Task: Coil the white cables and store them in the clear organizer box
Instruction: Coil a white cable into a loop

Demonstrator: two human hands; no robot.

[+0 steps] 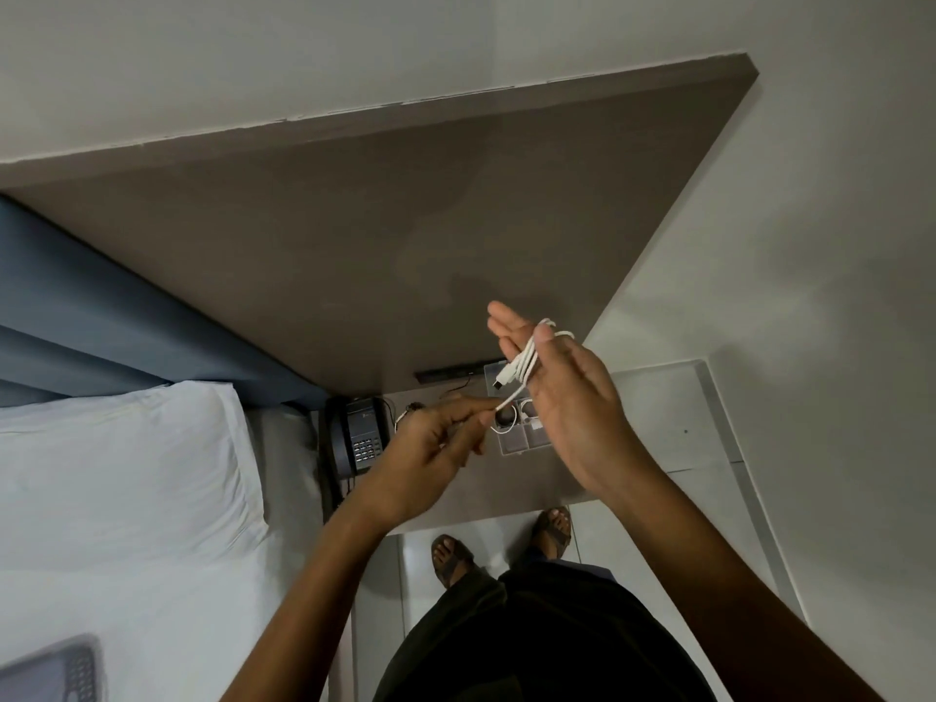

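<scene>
Both forearms rise from the bottom of the frame toward its centre. The left hand point(435, 443), low and centre, is curled, thumb and fingertips pinching the loose end of the white cable point(527, 364). The right hand point(567, 392), just right of it, stands upright with fingers straight and pointing up; the cable is looped lengthwise around those fingers, thumb pressing the loops, its long axis running up the frame and a plug pointing left. Behind the hands, on the desk point(537, 478), lies the clear organizer box point(521, 440), a black telephone point(357, 438) to its left.
</scene>
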